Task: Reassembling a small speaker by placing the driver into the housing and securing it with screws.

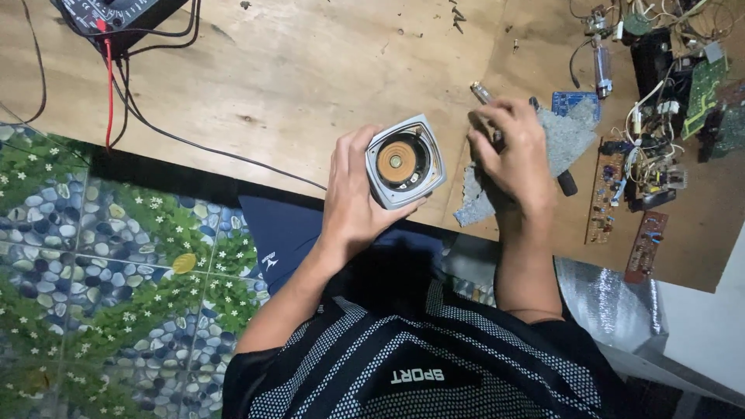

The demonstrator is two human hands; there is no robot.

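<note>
Underneath, scuffed plywood bench, pebble-print floor.

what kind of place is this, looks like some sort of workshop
Probably a home electronics repair bench. Bare brown circuit boards and tangled loose wires lie on the plywood tabletop, a black multimeter with red and black leads sits at the corner, and the left hand holds a small grey speaker unit.
</note>
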